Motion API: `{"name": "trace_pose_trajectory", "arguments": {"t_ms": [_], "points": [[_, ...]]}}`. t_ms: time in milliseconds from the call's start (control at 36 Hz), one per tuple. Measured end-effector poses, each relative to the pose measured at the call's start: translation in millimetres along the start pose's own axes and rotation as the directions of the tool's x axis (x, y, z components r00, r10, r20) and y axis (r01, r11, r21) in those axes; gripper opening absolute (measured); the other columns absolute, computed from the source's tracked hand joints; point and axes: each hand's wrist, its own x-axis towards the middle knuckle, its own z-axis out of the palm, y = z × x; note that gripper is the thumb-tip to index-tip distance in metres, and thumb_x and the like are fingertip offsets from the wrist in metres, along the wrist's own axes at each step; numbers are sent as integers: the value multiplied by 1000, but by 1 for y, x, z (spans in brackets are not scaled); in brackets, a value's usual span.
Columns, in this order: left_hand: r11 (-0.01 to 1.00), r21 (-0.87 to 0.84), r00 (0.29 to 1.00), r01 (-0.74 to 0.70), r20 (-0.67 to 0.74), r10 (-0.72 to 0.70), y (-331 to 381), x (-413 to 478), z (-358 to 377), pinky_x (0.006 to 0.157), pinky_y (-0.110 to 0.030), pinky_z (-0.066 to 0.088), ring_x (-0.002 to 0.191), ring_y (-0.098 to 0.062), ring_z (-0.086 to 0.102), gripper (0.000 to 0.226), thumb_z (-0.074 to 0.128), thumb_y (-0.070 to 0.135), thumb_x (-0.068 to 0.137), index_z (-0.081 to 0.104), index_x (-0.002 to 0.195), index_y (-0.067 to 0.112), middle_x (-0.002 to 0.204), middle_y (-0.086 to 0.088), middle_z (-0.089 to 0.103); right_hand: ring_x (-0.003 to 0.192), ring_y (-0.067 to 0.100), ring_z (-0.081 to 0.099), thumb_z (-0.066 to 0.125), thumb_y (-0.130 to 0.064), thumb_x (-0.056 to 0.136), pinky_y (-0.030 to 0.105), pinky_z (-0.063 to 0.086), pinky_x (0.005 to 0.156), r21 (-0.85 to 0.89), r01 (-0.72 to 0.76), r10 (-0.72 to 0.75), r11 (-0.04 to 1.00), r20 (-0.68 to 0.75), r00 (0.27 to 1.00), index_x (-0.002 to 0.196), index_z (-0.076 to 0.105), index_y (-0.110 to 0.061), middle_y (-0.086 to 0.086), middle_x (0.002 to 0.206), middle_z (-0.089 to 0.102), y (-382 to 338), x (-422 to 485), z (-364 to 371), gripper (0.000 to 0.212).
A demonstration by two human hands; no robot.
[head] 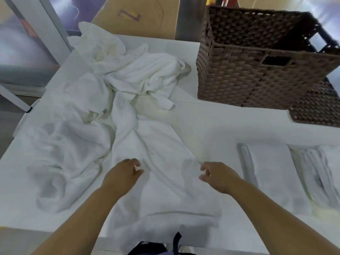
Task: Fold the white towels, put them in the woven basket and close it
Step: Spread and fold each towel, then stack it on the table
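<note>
White cloth towel (165,199) laid near brown woven basket (257,80).
Left hand (122,174) and right hand (219,176) are held above it, loosely curled, empty.

Bright, even overhead light, white towels (117,92) nearly washed out against the white table (230,124), soft faint shadows, overall motion blur, wide-angle bending and smearing at the edges

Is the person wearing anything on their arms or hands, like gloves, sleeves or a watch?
No. The left hand and right hand are bare, without gloves, and both forearms are uncovered up to the frame's edge: no sleeve, watch or bracelet shows. A thin ring would be lost in the blur.
</note>
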Motion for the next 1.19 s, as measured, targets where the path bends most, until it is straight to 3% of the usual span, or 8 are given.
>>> {"name": "trace_pose_trajectory", "arguments": {"t_ms": [167, 361, 500, 611, 722, 861, 1056, 1194], "points": [[988, 111, 988, 108, -119, -95, -19, 43, -19, 106, -39, 31, 126, -34, 35, 56, 54, 36, 92, 35, 140, 13, 137, -13, 36, 111, 21, 54, 52, -42, 93, 35, 47, 89, 13, 0, 1, 1000, -102, 995, 131, 45, -21, 1, 125, 54, -33, 46, -12, 44], [982, -17, 982, 187, -6, -187, -27, 78, -38, 103, -41, 35, 128, -33, 35, 60, 56, 36, 92, 30, 142, 15, 143, -8, 31, 127, 27, 38, 54, -38, 93, 40, 42, 98, 133, -31, 50, 991, -142, 989, 142, 26, -11, 8, 141, 33, -72, 98, -19, 63], [979, -35, 980, 200, 25, -199, -36, 88, -41, 78, -30, 41, 103, -27, 56, 27, 46, 30, 97, 51, 113, 8, 110, -8, 57, 113, 25, 53, 52, -38, 94, 34, 45, 88, 237, -39, 75, 971, -146, 986, 130, 45, -10, 6, 124, 53, -88, 121, -19, 46], [948, -198, 968, 249, 10, -252, -37, 89, -43, 59, -27, 37, 69, -18, 53, 22, 46, 27, 97, 47, 83, 10, 76, -2, 54, 87, 21, 51, 48, -33, 97, 29, 39, 68, 246, 13, 35, 969, -187, 982, 96, 48, -20, 0, 92, 51, -91, 125, -18, 13], [868, -427, 958, 254, -10, -285, -36, 89, -48, 51, -27, 32, 58, -16, 42, 21, 49, 18, 94, 42, 77, 8, 68, -4, 47, 64, 12, 38, 47, -24, 97, 20, 26, 52, 409, 59, 42, 911, -235, 971, 69, 31, -26, -7, 72, 39, -88, 114, -25, 32], [790, -578, 950, 204, -77, -302, -29, 88, -58, 51, -30, 29, 55, -17, 34, 32, 56, 1, 83, 32, 65, 13, 59, -3, 37, 59, 13, 35, 47, -20, 96, 24, 30, 52, 575, 67, 150, 816, -321, 935, 74, 33, -16, -1, 70, 42, -81, 90, -46, 26], [645, -761, 964, 63, -121, -237, -18, 74, -74, 58, -30, 39, 62, -22, 49, 23, 71, 4, 77, 51, 72, 13, 66, -2, 52, 57, 15, 37, 55, -6, 84, 27, 32, 52, 790, 122, 317, 601, -376, 871, 66, 38, -12, 2, 63, 42, -69, 51, -77, 26], [570, -821, 961, 33, -131, -244, -15, 60, -89, 70, -37, 45, 72, -24, 59, 21, 81, 21, 62, 61, 68, 24, 80, -5, 65, 55, 14, 50, 57, -3, 80, 22, 36, 47, 787, 105, 346, 608, -382, 857, 97, 54, -19, 3, 70, 59, -59, 18, -96, 23]]}}
